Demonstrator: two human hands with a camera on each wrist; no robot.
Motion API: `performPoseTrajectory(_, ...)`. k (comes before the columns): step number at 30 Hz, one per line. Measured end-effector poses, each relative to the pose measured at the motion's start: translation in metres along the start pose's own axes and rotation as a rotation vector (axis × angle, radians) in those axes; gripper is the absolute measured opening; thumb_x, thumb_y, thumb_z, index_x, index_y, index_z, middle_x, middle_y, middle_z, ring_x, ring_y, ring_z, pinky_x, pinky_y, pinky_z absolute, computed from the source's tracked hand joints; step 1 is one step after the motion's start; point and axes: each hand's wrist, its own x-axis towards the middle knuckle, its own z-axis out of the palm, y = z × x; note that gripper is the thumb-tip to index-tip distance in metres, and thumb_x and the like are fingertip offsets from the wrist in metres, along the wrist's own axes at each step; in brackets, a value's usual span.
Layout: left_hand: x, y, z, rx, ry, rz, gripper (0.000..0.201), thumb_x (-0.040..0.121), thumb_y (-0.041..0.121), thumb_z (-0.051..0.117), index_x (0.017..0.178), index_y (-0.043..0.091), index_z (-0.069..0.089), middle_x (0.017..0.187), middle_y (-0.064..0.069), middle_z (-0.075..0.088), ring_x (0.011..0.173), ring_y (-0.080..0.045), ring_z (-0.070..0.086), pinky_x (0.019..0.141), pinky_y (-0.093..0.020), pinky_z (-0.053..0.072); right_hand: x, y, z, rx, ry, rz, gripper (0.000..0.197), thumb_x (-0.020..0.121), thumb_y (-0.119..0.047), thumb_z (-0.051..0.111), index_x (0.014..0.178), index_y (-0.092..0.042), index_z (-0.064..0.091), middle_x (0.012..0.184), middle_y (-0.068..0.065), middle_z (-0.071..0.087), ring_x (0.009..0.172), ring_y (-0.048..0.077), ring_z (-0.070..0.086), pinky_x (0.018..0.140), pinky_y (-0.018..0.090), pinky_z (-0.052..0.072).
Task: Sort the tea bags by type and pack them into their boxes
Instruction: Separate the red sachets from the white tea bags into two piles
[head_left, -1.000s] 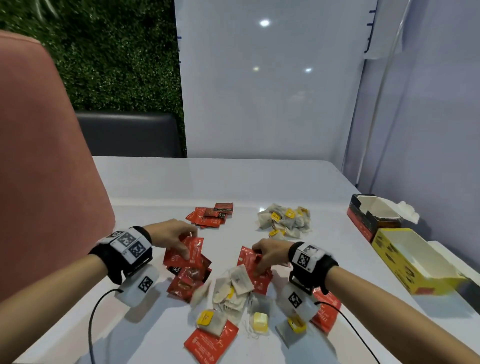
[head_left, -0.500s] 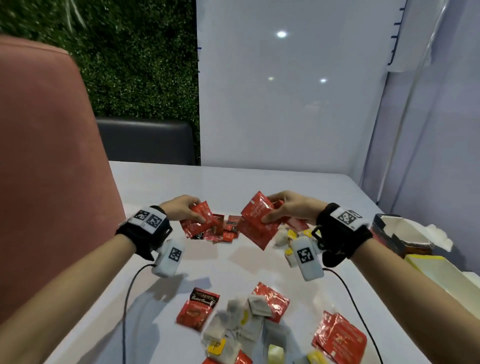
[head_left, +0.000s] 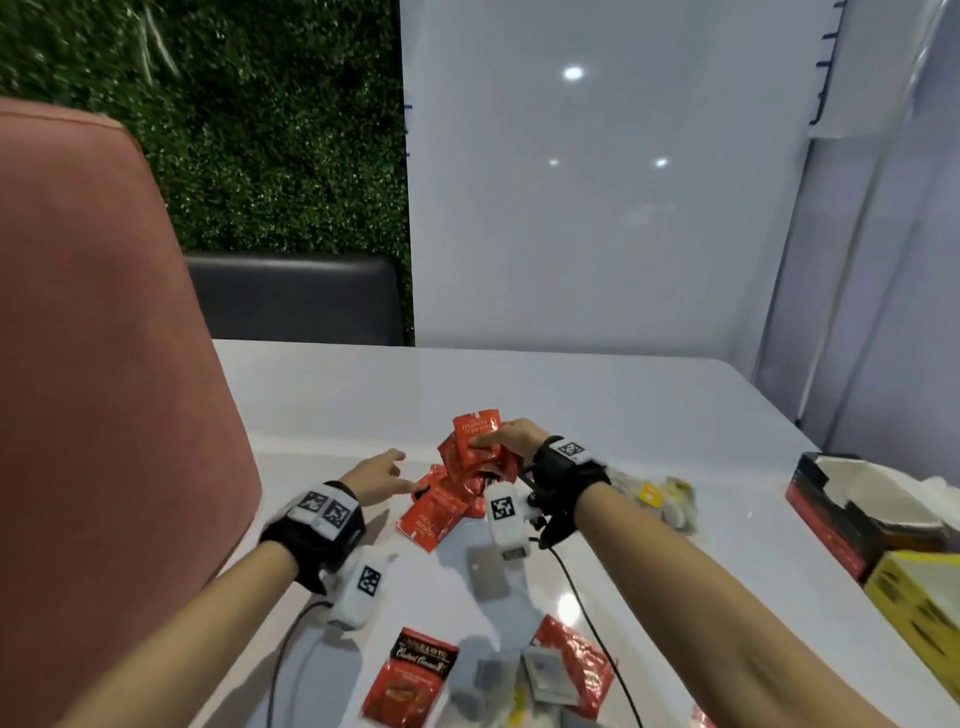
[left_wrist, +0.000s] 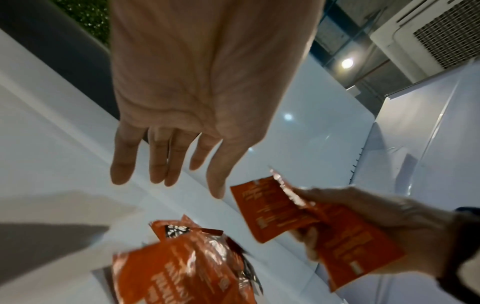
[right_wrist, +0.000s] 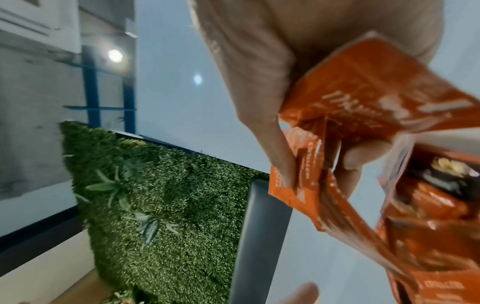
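Observation:
My right hand (head_left: 506, 439) pinches a small bunch of red tea sachets (head_left: 475, 434) above the red sachet pile (head_left: 441, 506) in mid-table; the right wrist view shows thumb and fingers (right_wrist: 280, 164) clamped on those red sachets (right_wrist: 363, 107). My left hand (head_left: 382, 475) hovers just left of the pile, fingers spread and empty, which the left wrist view confirms: left hand (left_wrist: 168, 164), pile (left_wrist: 187, 263), held sachets (left_wrist: 275, 209). A pile of white bags with yellow tags (head_left: 660, 496) lies right of my right wrist. More red sachets (head_left: 410, 675) and pale bags (head_left: 545, 675) lie near me.
A red-and-black open box (head_left: 852, 499) and a yellow open box (head_left: 919, 597) stand at the table's right edge. A pink chair back (head_left: 93, 364) rises at the left. A white panel (head_left: 597, 208) closes off the far side. Wrist cables (head_left: 587, 597) trail over the tabletop.
My left hand has dropped its red sachets onto the red pile and opened. My right hand has carried its red sachets leftward over that pile.

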Motion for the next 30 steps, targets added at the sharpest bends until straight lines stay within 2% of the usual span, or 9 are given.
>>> performPoseTrajectory(2, -0.021, -0.01, -0.006, 0.003, -0.059, 0.023, 0.05, 0.091, 0.02, 0.057, 0.137, 0.011, 0.04, 0.132, -0.011, 0.053, 0.115, -0.022, 0.052, 0.09, -0.029, 0.044, 0.003, 0.003, 0.009, 0.004, 0.004, 0.016, 0.014, 0.076, -0.012, 0.073, 0.078, -0.005, 0.061, 0.07, 0.01, 0.062, 0.039, 0.014, 0.059, 0.045, 0.019, 0.049)
performPoseTrajectory(5, -0.057, -0.018, 0.003, 0.124, -0.254, 0.021, 0.044, 0.093, 0.017, 0.054, 0.135, 0.012, 0.042, 0.127, -0.007, 0.054, 0.104, -0.016, 0.054, 0.077, -0.021, 0.047, 0.004, 0.008, 0.02, -0.098, 0.015, 0.027, 0.027, 0.08, -0.02, 0.071, 0.1, -0.005, 0.063, 0.084, 0.008, 0.062, 0.067, 0.02, 0.059, 0.067, 0.025, 0.046)
performPoseTrajectory(8, -0.089, -0.023, 0.027, 0.335, -0.316, 0.116, 0.054, 0.09, 0.025, 0.059, 0.139, 0.019, 0.036, 0.132, -0.007, 0.046, 0.112, -0.019, 0.05, 0.091, -0.023, 0.04, 0.001, 0.015, 0.022, -0.169, -0.014, -0.006, 0.045, 0.085, -0.033, 0.064, 0.121, -0.007, 0.056, 0.106, 0.007, 0.053, 0.09, 0.02, 0.05, 0.067, 0.022, 0.045)
performPoseTrajectory(13, -0.118, -0.032, 0.056, 0.428, -0.288, 0.215, 0.069, 0.086, 0.029, 0.063, 0.144, 0.02, 0.027, 0.144, -0.006, 0.033, 0.132, -0.022, 0.036, 0.11, -0.032, 0.03, -0.034, 0.013, 0.007, -0.617, -0.027, -0.054, 0.033, 0.084, -0.041, 0.064, 0.069, -0.017, 0.046, 0.089, 0.009, 0.052, 0.088, 0.024, 0.05, 0.064, 0.027, 0.039)
performPoseTrajectory(15, -0.129, -0.021, 0.061, 0.446, -0.262, 0.308, 0.069, 0.088, 0.03, 0.062, 0.145, 0.019, 0.026, 0.145, -0.006, 0.03, 0.13, -0.02, 0.037, 0.108, -0.028, 0.031, -0.07, 0.013, -0.007, -0.902, -0.122, -0.165, 0.025, 0.088, -0.031, 0.061, 0.103, -0.012, 0.057, 0.115, 0.011, 0.054, 0.109, 0.024, 0.05, 0.08, 0.027, 0.038)
performPoseTrajectory(17, -0.141, -0.004, 0.066, 0.436, -0.276, 0.426, 0.071, 0.087, 0.032, 0.062, 0.146, 0.023, 0.023, 0.144, -0.004, 0.03, 0.128, -0.017, 0.038, 0.106, -0.024, 0.032, -0.108, 0.022, -0.02, -1.1, -0.233, -0.227, 0.052, 0.088, -0.027, 0.062, 0.133, -0.011, 0.042, 0.136, 0.01, 0.047, 0.124, 0.025, 0.044, 0.098, 0.03, 0.035)
performPoseTrajectory(21, -0.159, 0.026, 0.096, 0.475, -0.367, 0.466, 0.091, 0.079, 0.038, 0.07, 0.148, 0.029, 0.012, 0.147, -0.008, 0.022, 0.129, -0.022, 0.037, 0.107, -0.036, 0.036, -0.161, 0.07, -0.033, -1.266, -0.42, -0.245, 0.08, 0.078, -0.035, 0.071, 0.141, -0.017, 0.027, 0.141, 0.013, 0.038, 0.125, 0.029, 0.041, 0.104, 0.041, 0.037)
performPoseTrajectory(24, -0.171, 0.038, 0.129, 0.597, -0.309, 0.392, 0.109, 0.069, 0.058, 0.069, 0.147, 0.011, 0.008, 0.143, -0.013, 0.026, 0.13, -0.029, 0.032, 0.107, -0.043, 0.034, -0.192, 0.103, -0.029, -1.348, -0.496, -0.339, 0.102, 0.069, -0.042, 0.077, 0.146, -0.02, 0.014, 0.152, 0.012, 0.019, 0.137, 0.029, 0.023, 0.11, 0.049, 0.03)
performPoseTrajectory(30, -0.166, 0.053, 0.148, 0.608, -0.142, 0.346, 0.058, 0.083, 0.045, 0.061, 0.119, 0.004, 0.04, 0.125, -0.015, 0.038, 0.115, -0.029, 0.037, 0.092, -0.033, 0.034, -0.195, 0.143, -0.001, -1.423, -0.282, -0.477, 0.077, 0.076, -0.04, 0.07, 0.134, -0.008, 0.033, 0.137, 0.014, 0.035, 0.121, 0.032, 0.036, 0.094, 0.044, 0.043)
